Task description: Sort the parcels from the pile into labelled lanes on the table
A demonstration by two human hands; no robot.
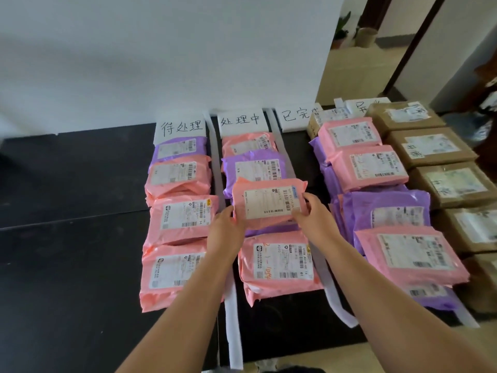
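Black table [67,184] is carrying white strips [215,157] that are dividing it lengthwise. Over the second lane [271,329], the left hand [226,230] and right hand [314,216] are each gripping an opposite edge of a pink parcel [269,201], holding it level and label-up, probably for placement in that row.

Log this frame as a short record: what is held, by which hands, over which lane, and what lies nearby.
held: pink parcel, label up
left hand: grips its left edge
right hand: grips its right edge
lane: second from left, sign reads 处理中
behind it: purple parcel
far right: brown boxes in a row
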